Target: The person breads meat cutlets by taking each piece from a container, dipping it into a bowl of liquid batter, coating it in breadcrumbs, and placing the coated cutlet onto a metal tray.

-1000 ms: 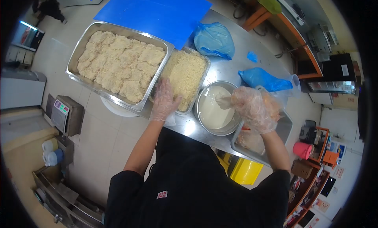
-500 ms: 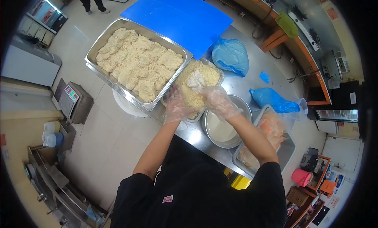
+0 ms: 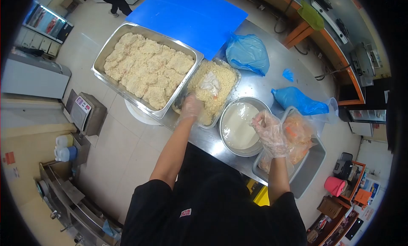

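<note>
My left hand, in a clear plastic glove, is at the left side of a clear tub of pale breadcrumbs; its fingers are mostly hidden. On the crumbs lies a batter-coated piece, whitish with a bit of orange showing. My right hand, also gloved, is over the right rim of a metal bowl of white batter. Its fingers are curled together, with nothing visible in them. Beside it stands a grey bin holding a plastic bag of orange-tinted raw pieces.
A deep steel tray of crumbed pieces stands left of the tub. Behind lies a blue board. Blue plastic bags sit on the steel table. A scale is at left; a person stands far off.
My right hand has left the batter-coated piece on the crumbs and moved right, over the bowl's rim. My left hand stays at the tub's left side.
</note>
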### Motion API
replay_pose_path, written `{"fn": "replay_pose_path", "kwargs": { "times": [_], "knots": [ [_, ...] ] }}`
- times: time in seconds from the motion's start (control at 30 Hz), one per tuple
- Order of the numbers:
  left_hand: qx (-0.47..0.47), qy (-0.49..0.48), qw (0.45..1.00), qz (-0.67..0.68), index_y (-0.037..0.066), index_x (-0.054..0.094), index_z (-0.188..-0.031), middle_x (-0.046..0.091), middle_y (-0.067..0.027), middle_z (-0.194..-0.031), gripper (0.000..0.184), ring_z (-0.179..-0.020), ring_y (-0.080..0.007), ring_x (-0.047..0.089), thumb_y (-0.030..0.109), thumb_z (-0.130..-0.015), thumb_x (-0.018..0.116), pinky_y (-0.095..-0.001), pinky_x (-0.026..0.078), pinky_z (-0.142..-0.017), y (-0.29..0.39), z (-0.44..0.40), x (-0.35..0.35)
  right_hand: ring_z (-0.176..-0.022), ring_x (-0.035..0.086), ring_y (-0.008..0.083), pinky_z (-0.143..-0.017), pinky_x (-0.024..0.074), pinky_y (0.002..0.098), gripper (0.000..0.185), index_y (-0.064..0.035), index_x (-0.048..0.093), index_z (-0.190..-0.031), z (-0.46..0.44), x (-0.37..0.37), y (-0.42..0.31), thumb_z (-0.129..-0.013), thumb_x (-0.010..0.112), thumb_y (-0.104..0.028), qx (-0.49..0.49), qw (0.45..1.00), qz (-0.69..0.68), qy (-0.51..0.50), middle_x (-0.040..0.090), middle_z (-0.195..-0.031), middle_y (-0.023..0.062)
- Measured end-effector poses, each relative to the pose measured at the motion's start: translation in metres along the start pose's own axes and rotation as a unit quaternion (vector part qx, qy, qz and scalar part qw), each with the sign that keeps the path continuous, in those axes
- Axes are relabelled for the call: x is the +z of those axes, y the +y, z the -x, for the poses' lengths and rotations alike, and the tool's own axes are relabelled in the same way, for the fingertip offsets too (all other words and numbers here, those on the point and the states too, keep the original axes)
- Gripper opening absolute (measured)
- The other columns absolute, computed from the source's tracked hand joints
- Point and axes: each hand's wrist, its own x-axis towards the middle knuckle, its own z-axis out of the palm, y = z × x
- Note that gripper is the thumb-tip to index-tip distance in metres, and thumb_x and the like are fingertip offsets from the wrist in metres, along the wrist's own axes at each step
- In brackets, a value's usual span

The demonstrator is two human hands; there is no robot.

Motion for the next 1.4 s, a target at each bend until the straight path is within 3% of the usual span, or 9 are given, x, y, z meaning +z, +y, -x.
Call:
{"fn": "replay_pose_path", "kwargs": {
  "times": [0.1,0.2,0.4,0.6,0.7,0.83,1.0,1.2,1.4],
  "knots": [
    [-0.027,-0.03,0.995,0.096,-0.004,0.052,-0.14,0.058,-0.0261,-0.147,0.08,-0.126,-0.0458,0.063,0.036,-0.079,0.085,-0.0469,0.057,-0.101,0.034,0.003,-0.025,-0.063,0.056,0.0159,-0.06,0.0479,0.037,0.019,-0.0096,0.066,-0.09,0.002,0.005,0.004,-0.087,0.082,-0.019,0.024,1.0,-0.013,-0.009,0.064,-0.076,0.0046],
    [0.104,0.147,0.977,0.113,0.0,0.052,-0.143,0.055,-0.0255,-0.151,0.087,-0.126,-0.0427,0.064,0.042,-0.077,0.088,-0.0464,0.057,-0.101,0.049,0.013,-0.022,-0.062,0.055,0.0154,-0.06,0.0477,0.0365,0.019,-0.0092,0.066,-0.09,0.004,0.01,0.004,-0.087,0.082,-0.018,0.006,1.0,-0.021,-0.012,0.064,-0.077,0.0043],
    [0.037,0.102,0.977,-0.186,0.001,0.052,-0.144,0.055,-0.0264,-0.149,0.084,-0.125,-0.0454,0.063,0.037,-0.077,0.089,-0.0452,0.055,-0.104,0.026,0.049,-0.005,-0.062,0.057,0.0187,-0.061,0.0485,0.037,0.018,-0.0074,0.065,-0.09,0.003,0.012,0.005,-0.087,0.081,-0.016,-0.016,0.999,-0.043,-0.009,0.066,-0.08,0.0082],
    [0.14,0.063,0.979,0.131,0.001,0.054,-0.14,0.054,-0.0319,-0.145,0.062,-0.119,-0.0494,0.063,0.022,-0.087,0.077,-0.0471,0.055,-0.102,0.015,0.008,-0.005,-0.063,0.058,0.02,-0.061,0.0488,0.0375,0.018,-0.0068,0.064,-0.09,0.001,0.009,0.001,-0.087,0.08,-0.015,-0.019,0.999,-0.037,-0.015,0.067,-0.081,0.0092],
    [0.203,0.187,0.961,-0.027,-0.002,0.052,-0.14,0.057,-0.0331,-0.14,0.062,-0.118,-0.0508,0.064,0.02,-0.087,0.076,-0.0486,0.054,-0.102,0.049,0.032,-0.029,-0.062,0.057,0.02,-0.06,0.0484,0.0379,0.018,-0.0071,0.064,-0.09,0.004,0.011,0.0,-0.087,0.08,-0.015,-0.024,0.999,-0.034,-0.014,0.066,-0.08,0.0087],
    [0.072,0.146,0.984,-0.067,-0.006,0.053,-0.142,0.058,-0.0333,-0.138,0.065,-0.129,-0.0485,0.056,0.023,-0.087,0.072,-0.0519,0.046,-0.109,0.038,0.039,-0.019,-0.062,0.056,0.0197,-0.06,0.0479,0.0381,0.017,-0.0076,0.064,-0.09,0.004,0.011,0.002,-0.087,0.079,-0.015,-0.007,0.999,-0.042,-0.016,0.066,-0.079,0.0081],
    [0.131,0.053,0.976,0.167,-0.004,0.05,-0.144,0.058,-0.0331,-0.135,0.067,-0.129,-0.0475,0.056,0.027,-0.089,0.073,-0.0506,0.047,-0.108,-0.012,-0.001,0.019,-0.061,0.056,0.0192,-0.059,0.0473,0.0384,0.017,-0.008,0.064,-0.09,0.004,0.016,0.005,-0.088,0.079,-0.016,0.0,0.999,-0.045,-0.024,0.065,-0.078,0.008],
    [0.259,0.172,0.938,-0.15,-0.003,0.046,-0.152,0.046,-0.0317,-0.153,0.075,-0.146,-0.0448,0.042,0.045,-0.097,0.065,-0.0573,0.035,-0.119,0.062,0.028,-0.016,-0.063,0.06,0.0214,-0.061,0.049,0.0399,0.018,-0.0082,0.065,-0.091,0.005,0.013,-0.01,-0.088,0.079,-0.019,0.023,0.999,-0.025,-0.03,0.065,-0.077,0.0104],
    [0.327,0.176,0.898,-0.234,-0.003,0.035,-0.162,0.03,-0.0266,-0.17,0.089,-0.157,-0.0416,0.028,0.058,-0.1,0.053,-0.0615,0.017,-0.128,0.077,-0.033,0.029,-0.072,0.066,0.0321,-0.068,0.0522,0.0457,0.023,-0.0085,0.063,-0.092,0.013,0.019,0.002,-0.09,0.079,-0.026,0.021,0.999,-0.007,-0.035,0.069,-0.082,0.0144]
  ]
}}
